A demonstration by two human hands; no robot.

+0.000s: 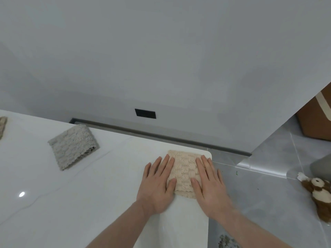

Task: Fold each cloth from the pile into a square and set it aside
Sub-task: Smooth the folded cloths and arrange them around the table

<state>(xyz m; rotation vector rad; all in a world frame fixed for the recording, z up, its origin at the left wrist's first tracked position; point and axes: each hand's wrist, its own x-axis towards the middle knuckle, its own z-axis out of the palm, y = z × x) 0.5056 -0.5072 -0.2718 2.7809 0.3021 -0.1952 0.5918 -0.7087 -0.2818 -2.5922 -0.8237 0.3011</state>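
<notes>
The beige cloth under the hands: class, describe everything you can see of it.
The beige cloth is a fluffy, ribbed fabric folded into a rough square. It lies flat at the far right corner of the white table. The left hand and right hand press flat on its two sides.

A brownish cloth (pixel 2 126) on the counter (pixel 53 203) is cut by the left edge; both hands cover the beige cloth's (pixel 184 169) side edges.
</notes>
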